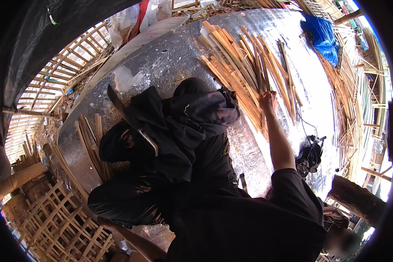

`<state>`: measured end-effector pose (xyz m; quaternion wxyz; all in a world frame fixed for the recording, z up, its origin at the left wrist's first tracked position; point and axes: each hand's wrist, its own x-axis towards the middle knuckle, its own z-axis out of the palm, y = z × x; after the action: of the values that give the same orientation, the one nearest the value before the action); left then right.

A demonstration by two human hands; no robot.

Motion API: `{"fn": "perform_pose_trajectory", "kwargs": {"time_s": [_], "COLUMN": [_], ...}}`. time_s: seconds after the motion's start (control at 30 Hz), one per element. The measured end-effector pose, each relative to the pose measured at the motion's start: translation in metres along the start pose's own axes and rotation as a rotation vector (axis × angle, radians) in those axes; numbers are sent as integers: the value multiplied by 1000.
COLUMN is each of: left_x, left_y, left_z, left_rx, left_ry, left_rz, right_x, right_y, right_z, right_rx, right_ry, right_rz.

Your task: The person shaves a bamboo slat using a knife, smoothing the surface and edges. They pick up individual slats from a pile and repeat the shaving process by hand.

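Observation:
My right hand point(268, 101) is stretched out to the right, its fingers closed around thin bamboo strips point(262, 74) that point away from me. Beside and under it lies a spread bundle of split bamboo strips point(236, 65). My left hand point(105, 223) is low on the left, next to my bent knee; its fingers are mostly hidden. Across the black cloth point(166, 126) on my lap rests a long knife point(119, 104) with a dark blade, its handle toward me. Neither hand touches the knife.
A silvery sheet point(161, 56) covers the floor. More strips point(91, 148) lie left of my legs, near a woven bamboo lattice point(61, 222). A black object with a cord point(309, 157), a log point(356, 198) and another person point(336, 218) are at the right. Farther off is a blue plastic bag point(322, 39).

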<state>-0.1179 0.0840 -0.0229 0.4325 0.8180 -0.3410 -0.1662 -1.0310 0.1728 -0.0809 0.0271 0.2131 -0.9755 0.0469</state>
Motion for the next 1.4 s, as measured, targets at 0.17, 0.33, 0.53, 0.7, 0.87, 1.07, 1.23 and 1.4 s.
{"fn": "perform_pose_trajectory", "kwargs": {"time_s": [0.17,0.33,0.53,0.7,0.87,1.07,1.23,1.4], "left_x": [4,-34,-110,-181,-189,-178,-174,-158], "left_y": [18,119,203,265,238,231,218,222], "left_z": [-7,20,101,141,122,99,80,73], "left_rx": [258,589,-105,-360,-111,-157,-132,-183], "left_ry": [30,235,-287,-946,-690,-645,-431,-287], "left_rz": [408,638,572,591,715,592,563,359], "right_x": [11,5,-114,-208,-266,-298,-312,-306], "right_y": [-13,-68,-254,-352,-394,-412,-422,-397], "right_z": [-17,-63,-156,-166,-165,-163,-144,-66], "right_rx": [256,1523,1621,1534,1552,1494,1411,743], "right_ry": [6,-717,-865,-823,-958,-1104,-1325,-270], "right_rz": [9,291,47,-318,-448,-402,-260,-1004]}}
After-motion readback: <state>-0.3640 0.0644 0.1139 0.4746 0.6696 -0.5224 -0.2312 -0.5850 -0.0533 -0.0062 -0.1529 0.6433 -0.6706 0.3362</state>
